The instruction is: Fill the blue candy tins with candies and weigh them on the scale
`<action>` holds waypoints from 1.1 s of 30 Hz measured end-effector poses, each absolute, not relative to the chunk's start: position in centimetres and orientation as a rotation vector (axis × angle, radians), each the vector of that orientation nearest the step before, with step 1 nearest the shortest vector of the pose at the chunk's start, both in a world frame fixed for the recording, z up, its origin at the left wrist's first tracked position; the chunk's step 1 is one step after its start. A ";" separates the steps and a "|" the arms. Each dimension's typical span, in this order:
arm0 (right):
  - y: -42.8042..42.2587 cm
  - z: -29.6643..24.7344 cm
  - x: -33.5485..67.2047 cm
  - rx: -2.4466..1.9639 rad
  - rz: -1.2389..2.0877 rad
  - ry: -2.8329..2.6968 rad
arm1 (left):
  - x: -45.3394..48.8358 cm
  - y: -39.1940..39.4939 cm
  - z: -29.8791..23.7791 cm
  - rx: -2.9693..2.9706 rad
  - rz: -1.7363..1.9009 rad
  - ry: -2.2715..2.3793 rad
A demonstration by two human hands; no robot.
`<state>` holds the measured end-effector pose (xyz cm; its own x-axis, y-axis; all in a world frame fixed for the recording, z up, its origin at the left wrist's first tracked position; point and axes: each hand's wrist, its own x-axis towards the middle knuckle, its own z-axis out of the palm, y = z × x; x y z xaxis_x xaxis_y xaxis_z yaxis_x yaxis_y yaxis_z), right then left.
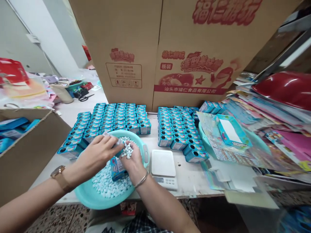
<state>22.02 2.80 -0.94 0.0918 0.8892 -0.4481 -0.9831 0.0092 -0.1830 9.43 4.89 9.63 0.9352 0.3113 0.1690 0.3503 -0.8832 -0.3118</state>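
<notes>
A teal basin [87, 194] at the table's near edge holds a heap of small white and pale blue candies [107, 184]. My right hand [132, 160] is cupped over the basin with a pile of candies in its palm, and a small blue box [116, 168] stands against it. My left hand [99, 152], a watch on its wrist, is closed in a pinch at the top of that box and the candies. Behind the basin stand two blocks of several identical small blue boxes [114, 118], [177, 127].
A white digital scale [164, 168] sits right of the basin. Large cardboard cartons [157, 48] wall off the back. An open carton [26, 152] stands at the left. A second teal basin [257, 137] with printed sheets and stacked packaging fills the right. Scissors [85, 97] lie far left.
</notes>
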 end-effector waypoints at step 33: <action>-14.0 -2.5 42.7 -0.397 1.057 0.130 | 24.1 0.8 -0.4 -3.545 -0.657 -1.028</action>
